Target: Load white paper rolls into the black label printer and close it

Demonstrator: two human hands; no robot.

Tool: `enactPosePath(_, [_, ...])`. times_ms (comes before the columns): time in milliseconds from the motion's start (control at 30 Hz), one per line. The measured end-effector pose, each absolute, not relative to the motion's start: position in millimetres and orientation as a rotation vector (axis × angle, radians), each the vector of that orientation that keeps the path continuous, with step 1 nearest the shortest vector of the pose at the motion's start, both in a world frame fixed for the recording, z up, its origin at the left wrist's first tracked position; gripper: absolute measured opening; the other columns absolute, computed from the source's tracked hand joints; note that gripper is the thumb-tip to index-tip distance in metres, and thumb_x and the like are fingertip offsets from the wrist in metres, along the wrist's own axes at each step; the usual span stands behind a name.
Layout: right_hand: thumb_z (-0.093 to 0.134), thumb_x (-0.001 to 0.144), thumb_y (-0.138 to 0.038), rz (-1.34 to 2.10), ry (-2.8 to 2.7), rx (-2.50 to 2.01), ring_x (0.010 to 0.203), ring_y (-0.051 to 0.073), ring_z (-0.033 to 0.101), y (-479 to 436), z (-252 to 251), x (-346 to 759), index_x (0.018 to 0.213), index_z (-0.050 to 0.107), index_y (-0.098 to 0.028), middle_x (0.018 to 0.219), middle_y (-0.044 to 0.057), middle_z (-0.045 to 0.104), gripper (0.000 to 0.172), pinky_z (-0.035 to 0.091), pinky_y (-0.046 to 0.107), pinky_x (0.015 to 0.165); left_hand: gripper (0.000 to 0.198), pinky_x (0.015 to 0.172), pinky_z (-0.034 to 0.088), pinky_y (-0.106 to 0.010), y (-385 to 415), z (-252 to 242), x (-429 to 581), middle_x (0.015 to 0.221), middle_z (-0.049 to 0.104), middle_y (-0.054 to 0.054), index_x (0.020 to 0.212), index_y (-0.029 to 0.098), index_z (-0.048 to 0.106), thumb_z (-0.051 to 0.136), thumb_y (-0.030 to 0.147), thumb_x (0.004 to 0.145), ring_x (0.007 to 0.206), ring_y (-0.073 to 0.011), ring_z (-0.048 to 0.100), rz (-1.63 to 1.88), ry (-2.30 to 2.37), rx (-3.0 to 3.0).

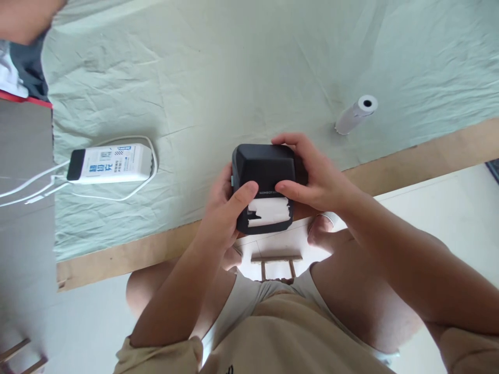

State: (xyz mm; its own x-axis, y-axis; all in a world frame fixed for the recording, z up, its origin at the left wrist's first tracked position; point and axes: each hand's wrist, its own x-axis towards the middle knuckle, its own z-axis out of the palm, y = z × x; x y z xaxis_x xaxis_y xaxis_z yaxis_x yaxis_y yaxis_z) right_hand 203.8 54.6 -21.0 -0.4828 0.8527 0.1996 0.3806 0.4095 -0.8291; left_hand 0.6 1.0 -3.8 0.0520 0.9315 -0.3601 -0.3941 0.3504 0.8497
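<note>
Nearest, a beige shirt (273, 332), bare forearms reaching forward from it. Clasped on its left side by the left hand (222, 210), a small black printer (263, 169), thumb pressed to the front just above the white paper strip (268, 211). Gripped opposite by the right hand (317, 179), fingers curled over the top. Held over the wooden table edge (429, 148), at the green cloth (234, 67). Farther off, a white paper roll (356, 114) right, a white power bank (109, 163) left.

A white box (109, 163) with a cord (155, 165) lies by the desk's (429, 150) left edge, a paper roll (355, 114) near its right.
</note>
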Motion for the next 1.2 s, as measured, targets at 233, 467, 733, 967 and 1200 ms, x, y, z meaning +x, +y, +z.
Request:
enactPosePath(233, [0.066,0.093,-0.058,1.007,-1.908,-1.074,0.128,0.03,0.065,50.4,-18.8,204.2,0.137,0.053,-0.027,0.14,0.011,0.067,0.055,0.054,0.052,0.108,0.028,0.066,0.059,-0.027,6.5,-5.9,10.6,0.084,0.079,-0.003,0.089,0.02,0.078,0.068,0.044,0.099,0.083,-0.0201,0.077,1.275,1.111,0.429])
enactPosePath(467, [0.077,0.087,-0.058,0.72,-2.034,-0.943,0.123,0.028,0.066,51.3,-15.3,211.2,0.133,0.059,-0.026,0.132,0.011,0.067,0.059,0.06,0.046,0.101,0.021,0.054,0.052,-0.02,8.3,-1.4,7.8,0.066,0.069,0.003,0.085,0.018,0.077,0.074,0.034,0.097,0.054,-0.0104,0.062,1.284,1.072,0.416])
enactPosePath(733, [0.069,0.1,-0.029,0.131,-1.931,-0.991,0.043,0.009,0.054,36.3,11.8,198.4,0.098,0.069,-0.03,0.05,-0.012,0.056,0.002,0.041,0.026,0.047,0.022,0.059,0.057,-0.021,6.4,-3.4,7.1,0.076,0.075,0.001,0.084,0.02,0.074,0.069,0.034,0.1,0.068,-0.0133,0.072,1.252,1.145,0.389])
enactPosePath(967, [0.066,0.092,-0.02,0.044,-1.941,-1.113,0.052,0.009,0.063,42.6,18.0,186.1,0.09,0.069,-0.027,0.075,-0.007,0.078,0.008,0.036,0.026,0.047,0.023,0.059,0.055,-0.02,2.9,-4.5,3.4,0.078,0.075,0.002,0.093,0.023,0.077,0.069,0.044,0.101,0.064,-0.0118,0.068,1.184,1.168,0.412])
enactPosePath(1200, [0.065,0.089,-0.03,0.309,-2.566,-1.469,0.056,0.017,0.055,44.1,43.4,183.8,0.106,0.076,-0.028,0.072,0.0,0.072,0.02,0.022,0.03,0.051,0.032,0.06,0.056,-0.023,0.7,-2.5,4.2,0.076,0.074,0.001,0.1,0.022,0.076,0.071,0.054,0.097,0.068,-0.0149,0.071,1.146,1.202,0.481])
